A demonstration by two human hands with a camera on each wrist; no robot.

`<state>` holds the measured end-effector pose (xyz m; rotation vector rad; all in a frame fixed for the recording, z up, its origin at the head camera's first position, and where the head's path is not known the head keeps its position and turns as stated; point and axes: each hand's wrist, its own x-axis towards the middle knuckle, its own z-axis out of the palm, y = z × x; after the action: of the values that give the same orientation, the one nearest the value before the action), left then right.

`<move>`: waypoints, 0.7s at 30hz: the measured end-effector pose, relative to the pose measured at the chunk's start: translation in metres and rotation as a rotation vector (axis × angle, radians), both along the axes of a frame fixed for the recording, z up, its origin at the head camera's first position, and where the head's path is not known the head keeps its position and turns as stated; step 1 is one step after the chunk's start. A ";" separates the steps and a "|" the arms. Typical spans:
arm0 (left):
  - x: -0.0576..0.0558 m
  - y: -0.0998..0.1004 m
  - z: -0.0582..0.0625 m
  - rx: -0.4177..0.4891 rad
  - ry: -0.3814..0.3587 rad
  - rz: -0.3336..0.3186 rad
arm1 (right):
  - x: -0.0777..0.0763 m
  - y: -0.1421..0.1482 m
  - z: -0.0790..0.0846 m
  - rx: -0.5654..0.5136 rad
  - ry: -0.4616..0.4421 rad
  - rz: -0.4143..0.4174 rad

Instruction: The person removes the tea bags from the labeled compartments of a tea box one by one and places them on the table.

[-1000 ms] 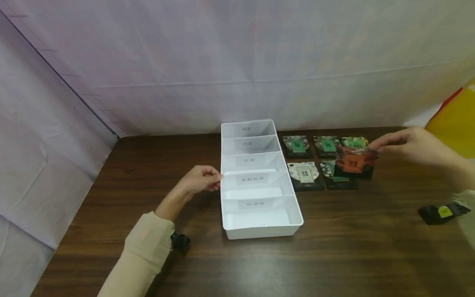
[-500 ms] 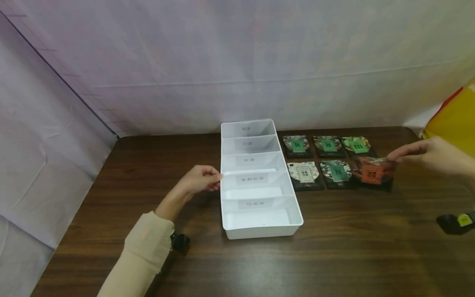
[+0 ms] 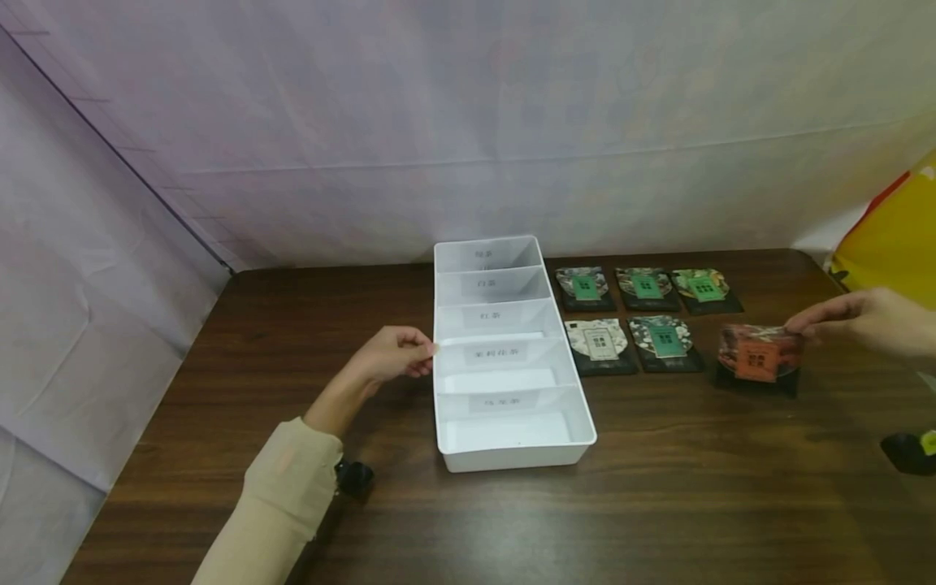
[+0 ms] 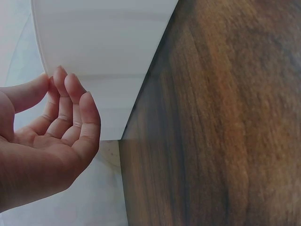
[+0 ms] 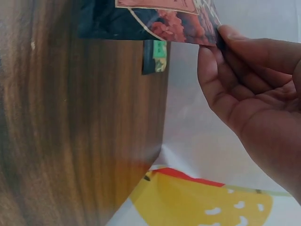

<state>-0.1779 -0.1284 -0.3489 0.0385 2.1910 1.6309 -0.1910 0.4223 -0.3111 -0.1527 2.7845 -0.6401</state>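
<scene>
Between thumb and fingers, my right hand [image 3: 859, 318] pinches the top edge of a red tea sachet [image 3: 757, 359], close over the table to the right of the other sachets. In the right wrist view the red sachet [image 5: 174, 21] hangs from the fingertips of the right hand [image 5: 254, 84]. My left hand [image 3: 395, 353] pinches the left rim of a long white divided tray [image 3: 512, 459]. The left wrist view has the left hand [image 4: 61, 122] with thumb and forefinger at the rim of the white tray [image 4: 113, 42]. Paper labels mark the tray's compartments.
Several tea sachets lie in two rows right of the tray, among them a white-labelled one [image 3: 602, 344] and a green-labelled one [image 3: 667, 341]. Behind the brown wooden table [image 3: 658, 504] hangs a pale cloth [image 3: 366, 122]. A yellow cloth [image 3: 895, 236] is at the far right.
My right hand has carried the red sachet to the right and toward me, away from above the other sachets. The left hand stays at the tray's rim.
</scene>
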 end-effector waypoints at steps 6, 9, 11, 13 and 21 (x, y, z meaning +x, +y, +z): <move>0.000 0.000 -0.001 0.001 0.001 -0.003 | -0.003 0.005 -0.008 -0.009 0.014 0.003; 0.000 0.000 -0.001 0.000 0.004 -0.005 | -0.005 0.007 -0.013 -0.013 0.019 0.005; 0.000 0.000 -0.001 0.002 0.006 -0.007 | -0.006 0.009 -0.016 -0.017 0.020 -0.004; -0.001 0.000 -0.001 0.004 0.005 -0.008 | -0.007 0.010 -0.018 -0.022 0.030 -0.012; -0.001 0.000 -0.002 0.004 0.006 -0.006 | -0.008 0.012 -0.024 -0.057 -0.009 -0.058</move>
<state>-0.1784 -0.1289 -0.3506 0.0509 2.1899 1.6346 -0.1987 0.4340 -0.3346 -0.0810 2.7727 -0.7333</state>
